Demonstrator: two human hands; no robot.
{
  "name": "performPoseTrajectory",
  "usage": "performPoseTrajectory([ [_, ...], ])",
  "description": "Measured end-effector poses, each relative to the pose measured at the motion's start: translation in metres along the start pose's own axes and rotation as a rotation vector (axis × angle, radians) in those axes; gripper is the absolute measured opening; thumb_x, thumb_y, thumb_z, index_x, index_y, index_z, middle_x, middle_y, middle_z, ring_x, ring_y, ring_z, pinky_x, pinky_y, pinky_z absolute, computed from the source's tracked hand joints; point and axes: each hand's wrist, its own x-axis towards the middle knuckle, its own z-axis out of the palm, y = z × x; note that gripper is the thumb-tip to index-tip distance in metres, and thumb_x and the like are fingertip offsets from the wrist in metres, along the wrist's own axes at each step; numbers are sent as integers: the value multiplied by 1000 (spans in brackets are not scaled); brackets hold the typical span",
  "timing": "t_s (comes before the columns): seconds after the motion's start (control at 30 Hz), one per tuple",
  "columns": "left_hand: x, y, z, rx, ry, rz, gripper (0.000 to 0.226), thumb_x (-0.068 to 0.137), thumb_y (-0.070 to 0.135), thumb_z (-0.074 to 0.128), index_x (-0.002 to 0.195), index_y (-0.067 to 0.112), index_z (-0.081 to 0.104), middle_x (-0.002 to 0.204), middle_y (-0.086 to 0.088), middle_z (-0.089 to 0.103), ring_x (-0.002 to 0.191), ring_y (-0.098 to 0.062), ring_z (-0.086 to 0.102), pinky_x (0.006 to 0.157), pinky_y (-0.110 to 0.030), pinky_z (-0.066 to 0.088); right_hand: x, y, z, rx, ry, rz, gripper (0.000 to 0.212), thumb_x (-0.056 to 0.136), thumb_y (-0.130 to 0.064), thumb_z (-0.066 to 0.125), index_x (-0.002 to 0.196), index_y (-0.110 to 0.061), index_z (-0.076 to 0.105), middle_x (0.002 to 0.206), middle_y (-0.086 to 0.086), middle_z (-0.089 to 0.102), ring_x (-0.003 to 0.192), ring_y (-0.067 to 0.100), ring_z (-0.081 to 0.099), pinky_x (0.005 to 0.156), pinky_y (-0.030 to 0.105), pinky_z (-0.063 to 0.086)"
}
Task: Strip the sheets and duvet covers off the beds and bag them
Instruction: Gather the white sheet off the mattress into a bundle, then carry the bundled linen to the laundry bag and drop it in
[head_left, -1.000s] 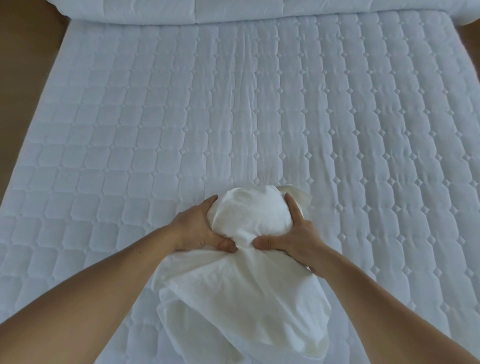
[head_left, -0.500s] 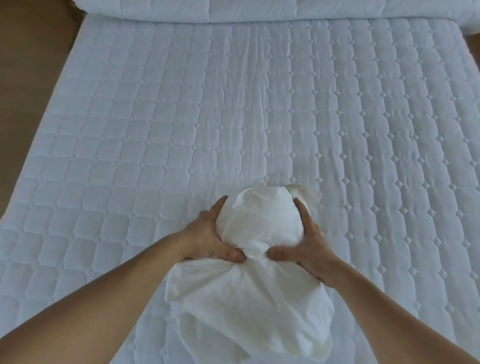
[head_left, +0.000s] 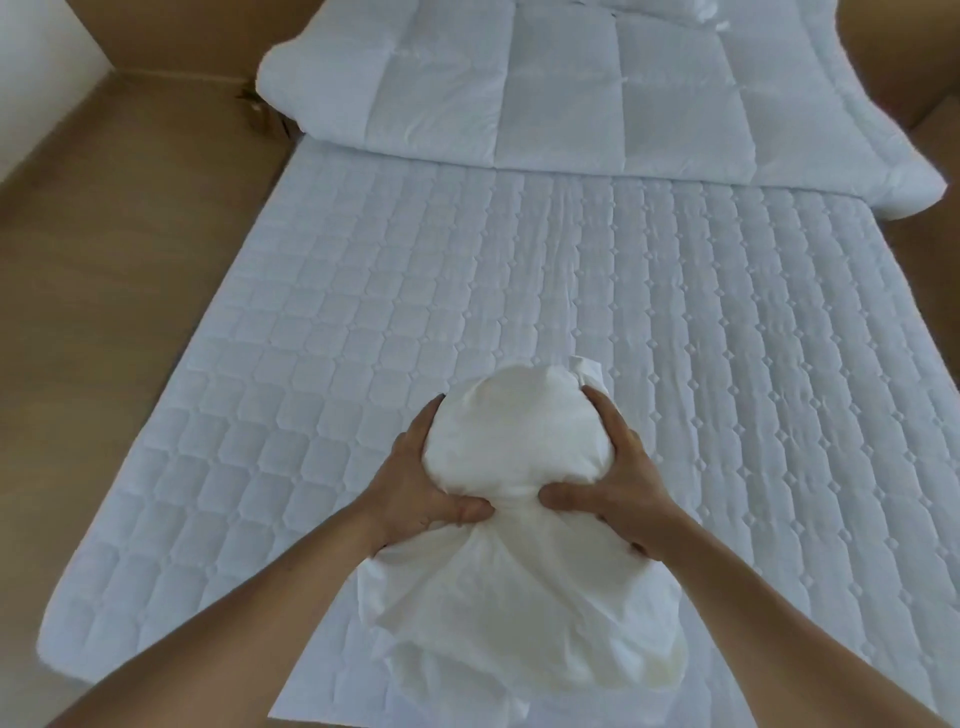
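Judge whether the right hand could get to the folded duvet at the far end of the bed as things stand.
Probably not right away. The right hand and left hand both clamp the white bundle, and the duvet lies across a long stretch of bare mattress pad.

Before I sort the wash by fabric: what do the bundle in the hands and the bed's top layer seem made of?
Bundle: thin woven cloth, likely cotton, matte off-white, finely creased. Bed's top layer: quilted padded textile, white, stitched in squares; fibre unclear.
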Motion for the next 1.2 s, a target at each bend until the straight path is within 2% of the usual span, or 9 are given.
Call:
performPoseTrajectory([
  [0.1, -37, 43, -53, 32, 95, 85, 139, 37, 51, 100, 148, 59, 17, 147, 16, 42, 137, -13, 41, 111, -50, 40, -13, -74, 9, -16, -4, -137, 123, 36, -52, 94, 133, -77, 23, 139, -13, 40, 113, -6, 44, 77, 18, 39],
  [0.27, -127, 113, -146, 51, 344, 152, 146, 30, 65, 94, 150, 57, 12, 150, 14, 37, 137, -12, 40, 112, -48, 40, -43, -215, 36, -45, -84, -350, 126, 33, -55, 94, 136, -73, 24, 145, -10, 38, 126, 16, 44, 92, 36, 39],
  [0.47, -244, 176, -231, 75, 656, 292, 136, 41, 46, 100, 152, 48, 22, 151, 18, 40, 140, -8, 39, 113, -46, 39, -77, -354, 84, -49, -255, -669, 126, 40, -51, 95, 143, -63, 24, 150, -10, 36, 135, 18, 40, 106, 44, 41],
  [0.57, -301, 188, -258, 77, 779, 313, 133, 42, 42, 101, 152, 44, 25, 150, 17, 43, 138, -9, 43, 111, -46, 41, -94, -401, 116, -29, -355, -802, 123, 45, -43, 96, 145, -59, 26, 147, -14, 38, 132, 9, 42, 102, 31, 42],
  [0.63, -340, 187, -271, 89, 888, 288, 136, 36, 51, 98, 151, 47, 24, 149, 15, 43, 136, -11, 44, 111, -46, 42, -107, -427, 142, 2, -447, -894, 122, 48, -38, 98, 146, -55, 28, 140, -27, 41, 121, -15, 43, 88, 5, 41],
  [0.7, -380, 179, -283, 84, 998, 239, 142, 30, 59, 94, 151, 48, 21, 147, 12, 42, 135, -14, 45, 111, -47, 42, -124, -450, 173, 15, -543, -964, 119, 52, -31, 99, 145, -54, 29, 134, -37, 42, 111, -28, 42, 77, -4, 40],
  [0.97, -575, 105, -332, 51, 1372, 123, 143, 27, 58, 92, 150, 52, 21, 143, 9, 44, 132, -18, 45, 111, -48, 40, -243, -523, 353, 3, -857, -1145, 117, 51, -24, 100, 143, -51, 33, 130, -34, 48, 107, -25, 48, 73, -1, 44],
  [1.13, -719, 48, -366, 89, 1560, 69, 142, 32, 51, 96, 152, 49, 21, 146, 8, 42, 133, -17, 44, 112, -45, 40, -348, -552, 486, 25, -997, -1232, 116, 39, -47, 92, 139, -56, 35, 124, -44, 50, 111, -22, 49, 77, 1, 43],
  [1.2, -773, 25, -378, 110, 1615, 26, 141, 32, 53, 96, 151, 51, 20, 147, 9, 41, 135, -16, 43, 111, -45, 41, -387, -558, 536, 31, -1037, -1247, 120, 38, -52, 91, 142, -56, 33, 134, -34, 48, 117, -15, 49, 85, 10, 43],
])
